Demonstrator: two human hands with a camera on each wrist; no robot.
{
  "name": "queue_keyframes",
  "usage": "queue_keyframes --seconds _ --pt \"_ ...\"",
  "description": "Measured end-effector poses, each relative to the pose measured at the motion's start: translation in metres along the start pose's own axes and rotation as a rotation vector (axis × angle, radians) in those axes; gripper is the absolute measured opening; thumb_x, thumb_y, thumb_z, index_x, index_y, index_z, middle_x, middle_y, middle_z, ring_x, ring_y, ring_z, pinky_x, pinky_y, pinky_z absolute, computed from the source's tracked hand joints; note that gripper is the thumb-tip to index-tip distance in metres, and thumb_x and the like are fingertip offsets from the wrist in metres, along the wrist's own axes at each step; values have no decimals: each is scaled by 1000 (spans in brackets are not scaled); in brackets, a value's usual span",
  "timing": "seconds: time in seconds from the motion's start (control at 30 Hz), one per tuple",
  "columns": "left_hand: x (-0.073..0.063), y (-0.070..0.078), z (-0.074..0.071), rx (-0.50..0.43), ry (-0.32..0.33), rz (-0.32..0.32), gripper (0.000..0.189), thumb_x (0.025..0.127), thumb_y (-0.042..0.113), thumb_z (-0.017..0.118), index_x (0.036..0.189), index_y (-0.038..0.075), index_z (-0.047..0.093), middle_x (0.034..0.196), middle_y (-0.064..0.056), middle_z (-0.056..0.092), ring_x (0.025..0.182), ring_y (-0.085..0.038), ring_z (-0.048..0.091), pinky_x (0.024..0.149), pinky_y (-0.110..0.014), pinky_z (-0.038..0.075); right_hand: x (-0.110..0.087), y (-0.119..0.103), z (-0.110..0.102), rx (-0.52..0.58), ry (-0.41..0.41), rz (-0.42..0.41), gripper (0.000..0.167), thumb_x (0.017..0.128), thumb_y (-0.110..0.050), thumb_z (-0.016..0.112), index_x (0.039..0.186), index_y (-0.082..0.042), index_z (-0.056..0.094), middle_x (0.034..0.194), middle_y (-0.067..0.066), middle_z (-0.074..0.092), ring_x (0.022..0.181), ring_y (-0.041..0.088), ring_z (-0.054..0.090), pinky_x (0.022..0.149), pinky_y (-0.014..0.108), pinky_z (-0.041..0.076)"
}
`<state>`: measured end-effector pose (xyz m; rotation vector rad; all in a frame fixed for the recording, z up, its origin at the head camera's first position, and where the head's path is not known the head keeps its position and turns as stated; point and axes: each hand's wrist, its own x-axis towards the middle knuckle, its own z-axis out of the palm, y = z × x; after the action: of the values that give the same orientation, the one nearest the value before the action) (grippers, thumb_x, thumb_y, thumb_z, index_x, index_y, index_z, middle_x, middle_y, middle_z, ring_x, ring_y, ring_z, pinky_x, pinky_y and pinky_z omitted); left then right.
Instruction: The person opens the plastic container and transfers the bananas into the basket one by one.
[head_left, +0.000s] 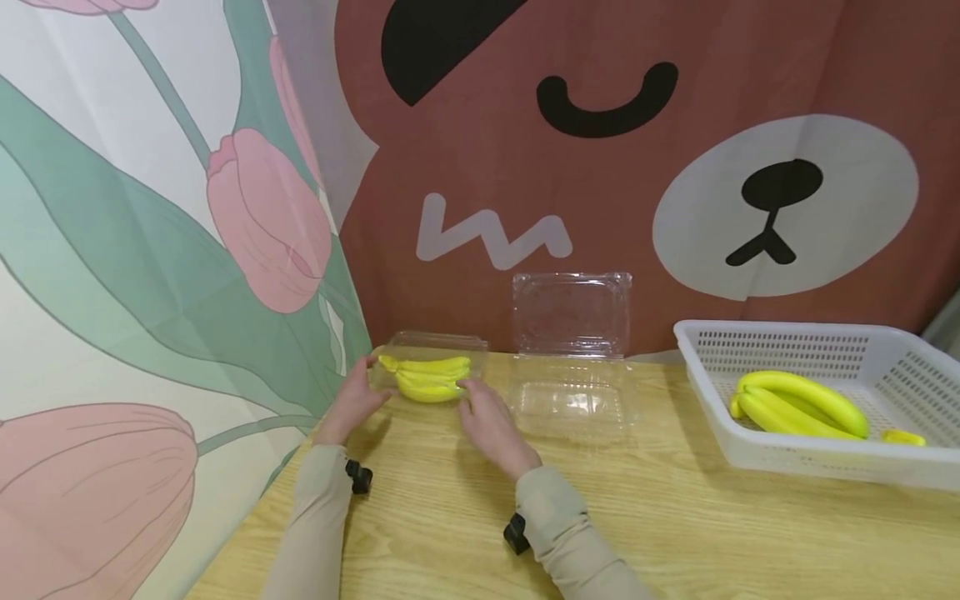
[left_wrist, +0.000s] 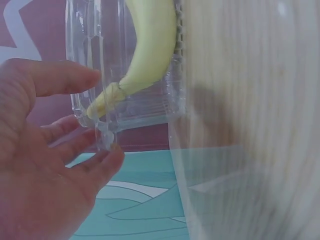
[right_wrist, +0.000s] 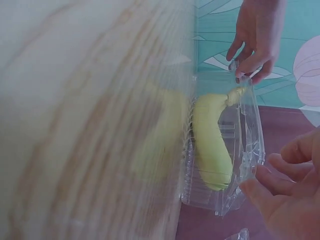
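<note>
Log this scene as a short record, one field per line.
container_in_hand: clear clamshell on wood-grain table
contents: yellow bananas
left_hand: left hand pinches the clamshell's left end
right_hand: right hand, fingers at the right end; firmness of hold unclear
second_container: second clamshell, lid raised, right of the first
supply: white perforated basket, far right, holding basket bananas and a yellow piece partly hidden by the rim
</note>
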<state>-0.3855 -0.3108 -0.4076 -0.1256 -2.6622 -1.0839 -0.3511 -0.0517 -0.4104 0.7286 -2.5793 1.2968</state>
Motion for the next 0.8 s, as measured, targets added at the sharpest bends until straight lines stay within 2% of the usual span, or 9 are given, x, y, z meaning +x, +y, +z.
queue_keyframes --seconds 0.17,0.4,0.6,0.8 --pt "0 4 1 30 8 7 69 85 3 68 142 -13 31 138 -36 39 128 -49 39 106 -57 34 0 -1 0 -17 4 1 38 100 -10 50 137 -3 54 144 16 50 133 33 43 111 48 34" --pt "-4 7 -1 129 -8 47 73 84 7 64 149 -4 30 135 -38 35 124 -54 36 99 -65 35 -1 -3 -2 -11 13 39 56 94 -17 65 146 -9 45 150 14 40 124 28 51 103 44 44" --pt "-5 10 1 156 -35 75 64 87 8 63 144 -7 37 135 -38 34 124 -55 33 99 -67 34 0 -2 -2 -42 27 65 60 94 -18 67 148 -8 43 154 20 33 139 36 34 112 51 31" --pt "-2 12 4 195 -45 76 63 84 3 58 142 -9 37 133 -37 35 118 -54 35 97 -64 34 4 2 -1 -41 38 107 64 92 -18 70 148 -5 43 153 22 33 136 39 37 110 52 34"
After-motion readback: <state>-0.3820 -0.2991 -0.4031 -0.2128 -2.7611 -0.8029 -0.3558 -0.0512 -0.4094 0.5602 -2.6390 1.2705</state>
